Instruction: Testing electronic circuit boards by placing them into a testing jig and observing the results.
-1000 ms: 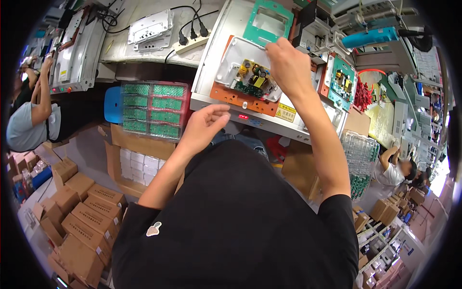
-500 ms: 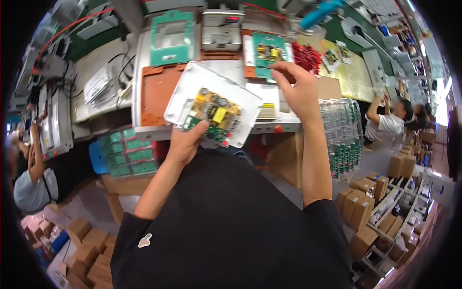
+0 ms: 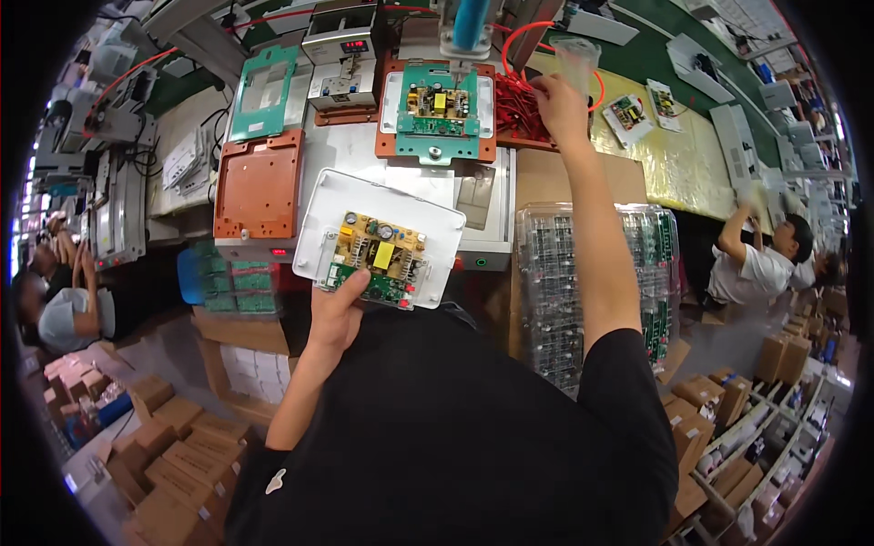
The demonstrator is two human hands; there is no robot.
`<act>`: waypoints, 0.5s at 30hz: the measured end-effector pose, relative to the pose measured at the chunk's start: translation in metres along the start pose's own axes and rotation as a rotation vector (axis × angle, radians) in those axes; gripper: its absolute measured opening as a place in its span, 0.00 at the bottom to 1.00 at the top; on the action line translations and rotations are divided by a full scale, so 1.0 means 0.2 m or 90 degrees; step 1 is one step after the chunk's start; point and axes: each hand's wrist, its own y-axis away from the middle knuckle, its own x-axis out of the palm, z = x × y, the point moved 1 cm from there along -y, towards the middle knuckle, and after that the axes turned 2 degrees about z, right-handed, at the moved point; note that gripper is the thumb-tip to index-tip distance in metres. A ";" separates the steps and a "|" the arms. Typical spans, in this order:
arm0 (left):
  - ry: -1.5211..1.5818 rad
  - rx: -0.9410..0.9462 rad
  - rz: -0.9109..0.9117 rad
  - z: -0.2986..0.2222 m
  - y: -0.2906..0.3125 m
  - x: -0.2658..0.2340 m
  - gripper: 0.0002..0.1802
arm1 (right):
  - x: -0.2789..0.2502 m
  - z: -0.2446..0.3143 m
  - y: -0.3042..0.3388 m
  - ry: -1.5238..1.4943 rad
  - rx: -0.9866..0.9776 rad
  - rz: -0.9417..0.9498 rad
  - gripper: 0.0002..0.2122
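Observation:
My left hand (image 3: 337, 317) grips the lower left of a white plastic housing (image 3: 319, 214), its thumb pressed over the edge beside a green section of board. Inside that shallow housing is a circuit board (image 3: 401, 238) with tan and green sections and a yellow transformer. My right hand (image 3: 563, 111) reaches far forward to a pile of red wires (image 3: 517, 118), its fingers bent together at the pile's edge. Whatever the fingertips pinch is too small to make out. Left of that hand, a second housing with a board sits in a green and orange fixture (image 3: 437, 151).
A blue power screwdriver (image 3: 470, 25) hangs above the fixture, with a red hose (image 3: 512, 44) beside it. Left of the fixture stands a metal box with a display (image 3: 346, 68). Clear trays of boards (image 3: 546, 273) lie under my right arm. Co-workers sit on both sides.
My right hand has moved forward and slightly right to the red wires. The left hand has brought the housing lower and left. My view has shifted, showing the screwdriver over the fixture.

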 end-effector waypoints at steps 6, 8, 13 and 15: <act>0.032 0.060 -0.085 0.04 0.07 0.02 0.34 | 0.02 -0.04 -0.11 -0.014 -0.097 0.168 0.09; 0.028 0.071 -0.100 0.06 0.07 0.02 0.35 | 0.01 -0.05 -0.11 -0.023 -0.122 0.162 0.09; 0.034 0.082 -0.098 0.07 0.06 0.02 0.35 | -0.05 -0.06 -0.13 -0.003 -0.134 0.167 0.08; 0.027 0.096 -0.092 0.05 0.03 0.03 0.34 | -0.07 -0.07 -0.15 0.001 -0.116 0.178 0.08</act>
